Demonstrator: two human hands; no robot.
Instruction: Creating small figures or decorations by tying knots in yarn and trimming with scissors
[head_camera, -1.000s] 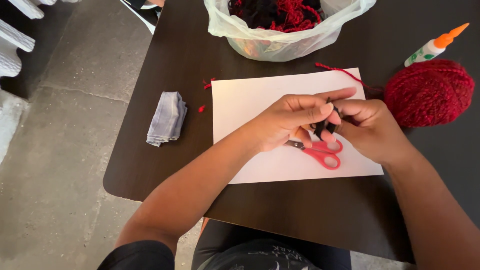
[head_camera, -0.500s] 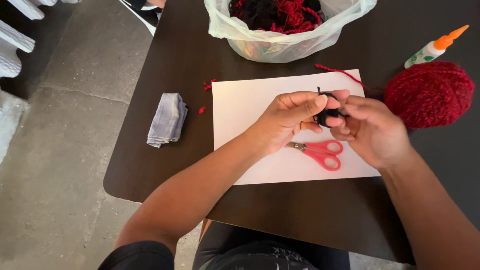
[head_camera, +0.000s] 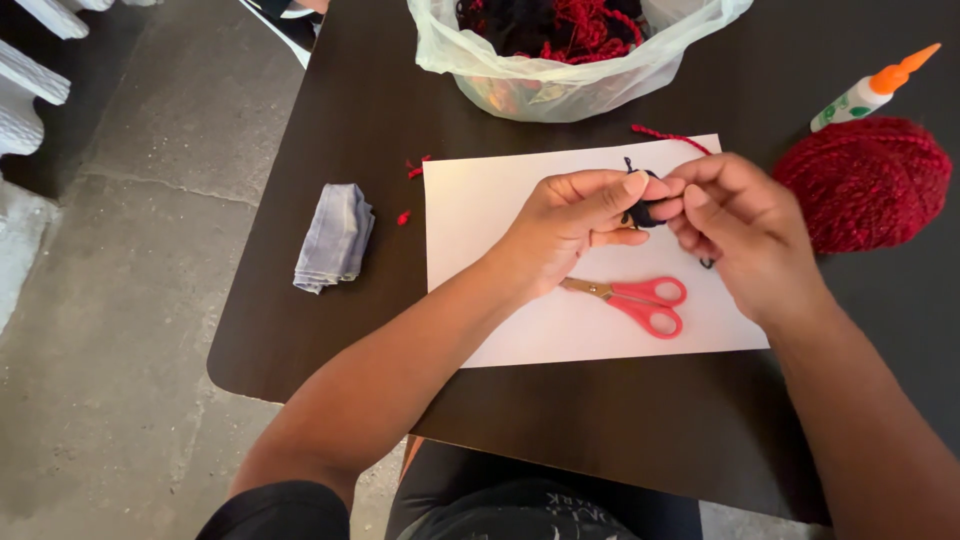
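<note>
Left hand (head_camera: 570, 225) and right hand (head_camera: 735, 225) both pinch a small dark yarn bundle (head_camera: 645, 212), held just above white paper (head_camera: 480, 200) on the tabletop (head_camera: 380, 110). Red scissors (head_camera: 640, 300) lie on paper below.

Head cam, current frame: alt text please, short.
Two bare hands, left hand and right hand, pinch a small dark yarn bundle over a white paper sheet on a dark table. Red-handled scissors lie on the sheet; a red yarn ball sits right.
</note>
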